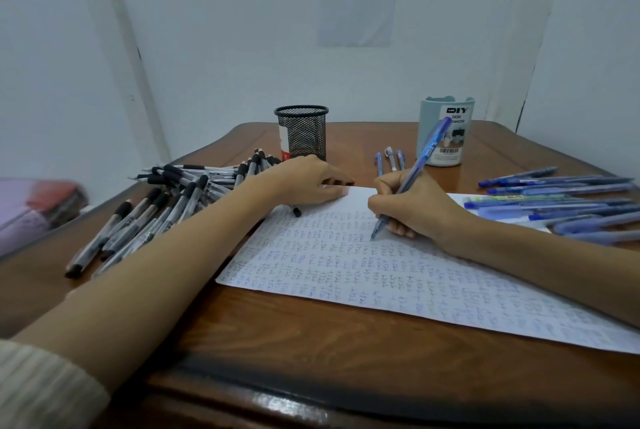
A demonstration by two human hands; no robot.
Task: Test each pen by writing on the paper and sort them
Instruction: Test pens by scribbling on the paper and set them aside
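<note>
A cream ribbed sleeve [45,387] leads to the left hand [308,182], fingers relaxed, resting on the far corner of the white, mark-covered paper [346,266] on the brown wooden surface [311,335]. The right hand [415,210] pinches a translucent blue plastic pen [415,165], tip on the paper, barrel slanting up and away. The heap of blue pens [561,200] lies just to that hand's right, so sorting probably needs only a short rightward move.

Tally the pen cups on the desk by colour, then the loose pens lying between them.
Black mesh cup: 1
Pale teal cup: 1
Pens lying between the cups: 3
Total: 5
</note>
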